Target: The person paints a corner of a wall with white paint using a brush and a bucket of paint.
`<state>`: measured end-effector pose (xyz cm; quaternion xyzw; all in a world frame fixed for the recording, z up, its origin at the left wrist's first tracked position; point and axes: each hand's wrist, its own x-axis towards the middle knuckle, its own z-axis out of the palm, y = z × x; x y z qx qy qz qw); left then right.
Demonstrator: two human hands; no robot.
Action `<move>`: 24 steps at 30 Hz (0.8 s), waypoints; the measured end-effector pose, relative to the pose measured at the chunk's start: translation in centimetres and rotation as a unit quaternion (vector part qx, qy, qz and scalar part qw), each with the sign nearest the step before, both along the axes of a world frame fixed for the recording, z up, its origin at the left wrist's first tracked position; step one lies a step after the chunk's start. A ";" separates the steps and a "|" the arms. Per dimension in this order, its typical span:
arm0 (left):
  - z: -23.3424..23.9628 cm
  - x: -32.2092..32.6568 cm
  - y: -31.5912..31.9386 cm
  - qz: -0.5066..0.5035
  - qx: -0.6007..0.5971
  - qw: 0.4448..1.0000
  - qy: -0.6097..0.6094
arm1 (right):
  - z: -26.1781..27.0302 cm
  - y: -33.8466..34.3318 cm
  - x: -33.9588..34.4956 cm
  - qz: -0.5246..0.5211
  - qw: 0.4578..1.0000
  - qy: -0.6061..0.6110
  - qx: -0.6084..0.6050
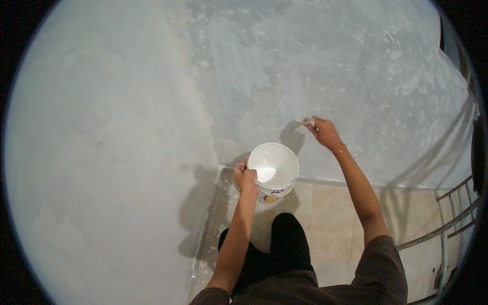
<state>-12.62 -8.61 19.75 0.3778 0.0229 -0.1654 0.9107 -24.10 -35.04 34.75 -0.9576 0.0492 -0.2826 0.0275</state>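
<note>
My left hand (245, 176) grips the rim of a white plastic bucket (278, 167) at its left side, with the thumb over the edge. The bucket is held upright and its inside looks whitish, with a bright patch low down; how much it holds I cannot tell. My right hand (322, 131) is up and to the right of the bucket, in front of the grey plastered wall (259, 76). White material is smeared on its fingers, which close on a small, thin, pale tool whose kind I cannot make out. Its tip is close to the wall; contact is unclear.
A second wall (114, 152) stands at the left and meets the first in a corner. Below lies a tiled floor (331, 228) with white spots near the left wall. At the lower right is a metal frame with bars (442, 228). My dark-trousered knees are below the bucket.
</note>
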 end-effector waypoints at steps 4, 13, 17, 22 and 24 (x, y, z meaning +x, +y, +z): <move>1.6 -0.6 0.7 0.001 0.008 1.000 0.002 | 5.2 1.7 0.0 0.028 0.991 -0.130 0.027; 1.5 -1.1 0.7 0.034 0.019 0.999 0.007 | -0.2 2.1 2.1 0.070 0.994 -0.029 0.073; 0.8 -0.8 0.3 0.040 0.019 0.999 0.007 | -2.2 1.0 3.1 0.050 0.999 -0.018 0.005; 2.0 -1.4 0.8 0.043 0.033 0.998 0.008 | 2.9 0.9 3.5 0.054 0.993 -0.101 0.019; 3.4 -2.0 1.1 0.031 0.055 0.998 0.008 | 6.1 1.6 3.3 0.077 0.985 -0.155 -0.010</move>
